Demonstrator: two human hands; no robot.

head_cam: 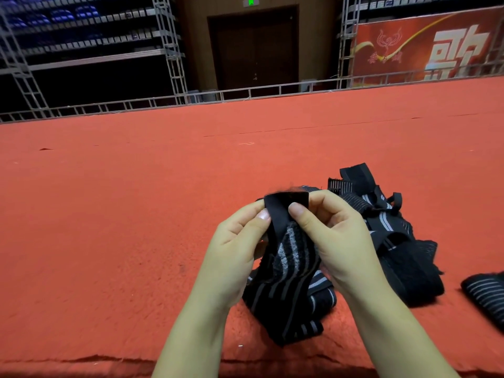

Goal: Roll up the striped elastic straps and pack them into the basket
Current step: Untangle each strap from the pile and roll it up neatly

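A black elastic strap with grey stripes (289,271) hangs between my two hands above the red carpet. My left hand (237,241) pinches the left side of its plain black end, thumb on top. My right hand (332,230) pinches the right side of that same end. The strap's lower part lies bunched on the carpet below my wrists. More black striped straps (392,236) lie in a loose pile just right of my hands. No basket is in view.
A rolled striped strap (488,296) lies at the right edge. The red carpet (136,200) stretches far ahead to a low metal rail (245,92). Scaffolding, a dark door and a red banner stand beyond. The carpet's front edge runs along the bottom.
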